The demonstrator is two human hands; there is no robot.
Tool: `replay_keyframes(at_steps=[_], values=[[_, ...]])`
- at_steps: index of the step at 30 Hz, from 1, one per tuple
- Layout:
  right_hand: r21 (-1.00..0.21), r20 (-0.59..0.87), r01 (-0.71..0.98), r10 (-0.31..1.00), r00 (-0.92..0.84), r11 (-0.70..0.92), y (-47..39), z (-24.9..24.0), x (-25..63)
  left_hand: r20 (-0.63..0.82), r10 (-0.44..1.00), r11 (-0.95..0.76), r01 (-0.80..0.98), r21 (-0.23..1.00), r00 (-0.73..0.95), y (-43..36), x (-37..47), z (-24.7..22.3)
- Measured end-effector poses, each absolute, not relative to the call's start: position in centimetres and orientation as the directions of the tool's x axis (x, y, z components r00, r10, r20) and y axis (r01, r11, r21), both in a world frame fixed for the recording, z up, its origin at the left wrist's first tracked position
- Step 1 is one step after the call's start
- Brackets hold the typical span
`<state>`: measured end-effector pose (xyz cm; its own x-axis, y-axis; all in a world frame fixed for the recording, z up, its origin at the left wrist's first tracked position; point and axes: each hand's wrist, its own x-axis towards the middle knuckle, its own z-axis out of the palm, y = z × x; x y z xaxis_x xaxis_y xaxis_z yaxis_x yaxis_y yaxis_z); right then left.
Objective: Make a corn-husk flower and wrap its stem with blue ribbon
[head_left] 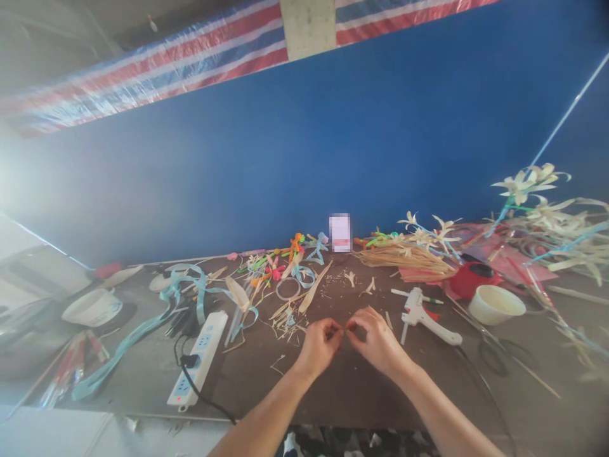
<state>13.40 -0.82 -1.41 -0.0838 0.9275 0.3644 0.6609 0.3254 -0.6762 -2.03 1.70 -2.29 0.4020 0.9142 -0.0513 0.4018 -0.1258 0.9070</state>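
Observation:
My left hand (320,348) and my right hand (377,337) meet above the dark table (342,397), fingertips pinched close together. Whatever is between the fingers is too small to make out. Just beyond my left hand lies a pile of pale dried-husk scraps (288,319) with a long husk leaf (314,289). Two small pale husk flowers (351,278) lie past my fingertips. To the right of my right hand rests a white hot glue gun (431,319), its nozzle pointing toward me.
On the left are a white power strip (198,358) with a black plug, light-blue ribbon (126,352) and a white bowl (92,308). Right of the glue gun stand a cream cup (496,304), scissors (497,349) and husk flowers (523,184). A blue panel (238,171) closes off the back.

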Motion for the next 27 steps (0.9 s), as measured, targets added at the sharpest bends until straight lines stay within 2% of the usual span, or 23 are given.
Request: replay_keyframes(at_steps=[5, 9, 14, 18, 20, 23, 27], values=[[-0.767, 0.307, 0.583, 0.951, -0.033, 0.268, -0.9, -2.0, 13.6, 0.031, 0.917, -0.233, 0.470, 0.852, 0.397, 1.4, -2.1, -1.6], [-0.822, 0.265, 0.521, 0.964, -0.008, 0.231, -0.8, -2.4, 13.6, 0.020, 0.919, -0.214, 0.456, 0.864, 0.393, 1.3, -2.2, -1.5], [-0.913, 0.168, 0.381, 0.985, 0.022, 0.147, -0.6, -3.1, 13.7, -0.116, 0.919, -0.012, 0.321, 0.947, 0.377, 1.5, -2.0, -2.2], [-0.997, -0.043, 0.068, 0.999, -0.010, -0.043, -0.7, -3.6, 14.2, -0.262, 0.889, 0.216, 0.162, 0.963, 0.376, 1.8, -1.8, -2.8], [-0.996, -0.083, -0.040, 0.996, -0.014, -0.083, -0.9, -3.7, 14.5, -0.316, 0.874, 0.296, 0.109, 0.949, 0.370, 1.9, -1.7, -3.0], [-0.995, -0.089, -0.040, 0.993, 0.070, -0.087, -1.1, -3.9, 14.7, -0.363, 0.861, 0.363, 0.071, 0.929, 0.356, 2.0, -1.6, -3.3], [-0.998, -0.063, 0.018, 0.989, 0.134, -0.066, -1.1, -4.6, 14.1, -0.335, 0.880, 0.328, 0.080, 0.941, 0.337, 2.0, -1.4, -3.9]])
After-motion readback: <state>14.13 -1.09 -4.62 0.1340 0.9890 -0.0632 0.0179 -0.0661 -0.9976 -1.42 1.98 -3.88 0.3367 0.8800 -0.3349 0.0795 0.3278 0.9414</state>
